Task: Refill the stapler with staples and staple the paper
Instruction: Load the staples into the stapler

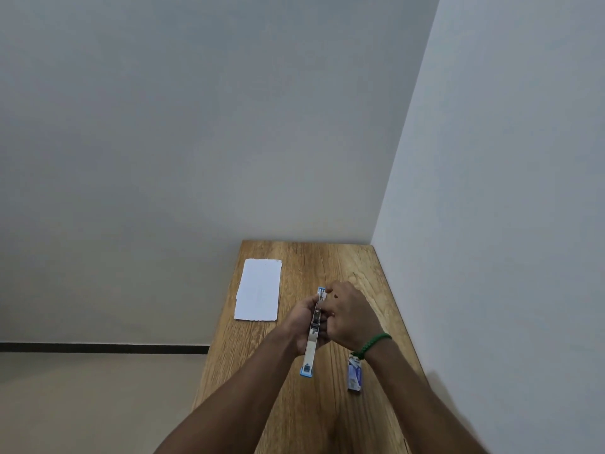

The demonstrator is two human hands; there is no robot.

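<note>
A blue and silver stapler [311,350] is swung open lengthwise above the wooden table [314,257]. My left hand [302,322] grips it from the left side at its middle. My right hand [347,314] is on its right side, fingers curled against the metal magazine near the far end; whether it pinches staples is hidden. A small blue and white staple box [355,376] lies on the table under my right wrist. A white sheet of paper [258,290] lies flat near the table's far left edge.
The narrow table stands in a corner, with a wall along its right side and another at its far end. Its left edge drops to a beige floor [98,404]. A green bracelet [373,344] circles my right wrist.
</note>
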